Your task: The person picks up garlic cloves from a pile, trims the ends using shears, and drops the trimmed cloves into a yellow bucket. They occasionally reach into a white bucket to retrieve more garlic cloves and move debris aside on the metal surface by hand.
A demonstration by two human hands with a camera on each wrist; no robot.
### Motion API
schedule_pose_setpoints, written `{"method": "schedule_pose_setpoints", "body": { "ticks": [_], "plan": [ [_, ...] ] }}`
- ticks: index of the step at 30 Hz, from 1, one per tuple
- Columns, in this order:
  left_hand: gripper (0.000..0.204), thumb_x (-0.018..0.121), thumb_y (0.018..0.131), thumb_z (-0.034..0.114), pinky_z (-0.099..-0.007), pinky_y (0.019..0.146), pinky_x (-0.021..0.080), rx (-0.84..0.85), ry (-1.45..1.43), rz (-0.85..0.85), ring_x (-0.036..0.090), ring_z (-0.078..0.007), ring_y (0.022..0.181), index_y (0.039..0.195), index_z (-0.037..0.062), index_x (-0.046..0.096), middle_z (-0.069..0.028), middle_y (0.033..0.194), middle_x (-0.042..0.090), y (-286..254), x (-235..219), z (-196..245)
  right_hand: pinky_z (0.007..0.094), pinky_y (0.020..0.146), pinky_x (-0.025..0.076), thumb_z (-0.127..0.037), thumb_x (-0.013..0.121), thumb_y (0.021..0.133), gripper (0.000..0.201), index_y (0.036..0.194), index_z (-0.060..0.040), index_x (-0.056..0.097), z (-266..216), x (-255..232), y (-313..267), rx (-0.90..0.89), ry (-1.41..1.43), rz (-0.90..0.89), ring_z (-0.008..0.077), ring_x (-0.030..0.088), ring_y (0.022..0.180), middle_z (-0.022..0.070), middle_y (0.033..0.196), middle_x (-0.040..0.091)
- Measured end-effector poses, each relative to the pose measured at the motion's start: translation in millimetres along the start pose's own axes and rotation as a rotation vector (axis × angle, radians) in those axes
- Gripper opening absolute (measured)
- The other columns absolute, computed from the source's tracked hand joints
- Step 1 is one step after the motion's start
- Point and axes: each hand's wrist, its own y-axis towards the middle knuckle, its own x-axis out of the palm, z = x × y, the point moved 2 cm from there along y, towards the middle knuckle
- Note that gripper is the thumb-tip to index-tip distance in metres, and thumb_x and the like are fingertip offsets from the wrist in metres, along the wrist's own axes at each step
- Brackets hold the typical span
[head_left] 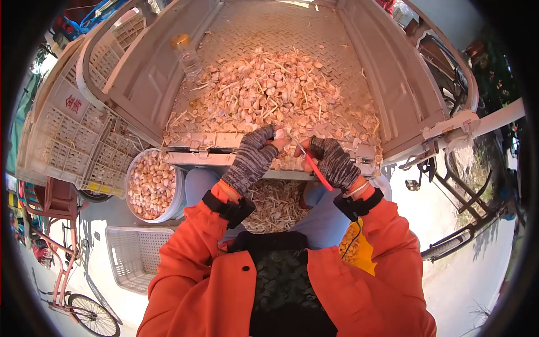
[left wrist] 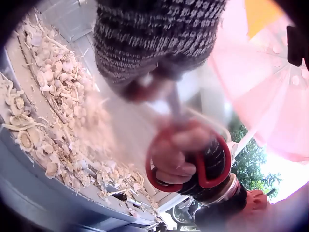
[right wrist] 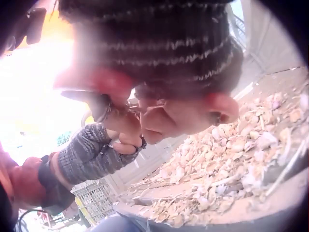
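My left hand (head_left: 252,157), in a grey striped fingerless glove, pinches a pale piece of garlic (head_left: 279,135) between thumb and fingers. My right hand (head_left: 335,162), gloved alike, grips scissors with red handles (head_left: 320,173); in the left wrist view its bare fingers pass through the red loops (left wrist: 206,182). The blades point toward the left hand's fingertips and are blurred there. Both hands are close together over the near edge of a cart bed. Beyond them spreads a heap of garlic (head_left: 264,84) with dry stalks and skins.
A jar with a gold lid (head_left: 188,56) stands at the bed's left wall. To the left are a white bucket of garlic cloves (head_left: 150,185), a crate (head_left: 137,255) and stacked crates (head_left: 73,121). Trimmings (head_left: 275,205) lie between the knees. A yellow container (head_left: 365,253) sits at the right.
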Motion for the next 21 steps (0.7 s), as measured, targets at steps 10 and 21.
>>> {"method": "schedule_pose_setpoints", "body": {
  "ticks": [10,21],
  "plan": [
    [0.034,0.060,0.091,0.020,-0.0251,0.068,0.050,-0.215,-0.326,-0.097,0.061,-0.0114,0.077,0.117,-0.0019,0.059,-0.0040,0.084,0.064,6.3,-11.8,-13.1,0.0294,0.069,0.049,-0.030,0.073,0.081,0.050,0.123,-0.0079,0.057,5.1,0.7,8.2,0.054,0.183,0.160,0.0176,0.058,0.073,0.0067,0.082,0.057],
    [0.030,0.062,0.089,0.020,-0.0280,0.074,0.052,-0.086,-0.282,-0.166,0.063,-0.0144,0.077,0.109,-0.0033,0.059,-0.0072,0.088,0.065,6.1,-53.7,-21.7,0.0458,0.081,0.047,-0.018,0.066,0.070,0.048,0.116,-0.0080,0.060,-28.5,19.0,50.0,-0.527,-0.878,0.118,0.0372,0.058,0.094,0.0190,0.099,0.061]
  ]
}}
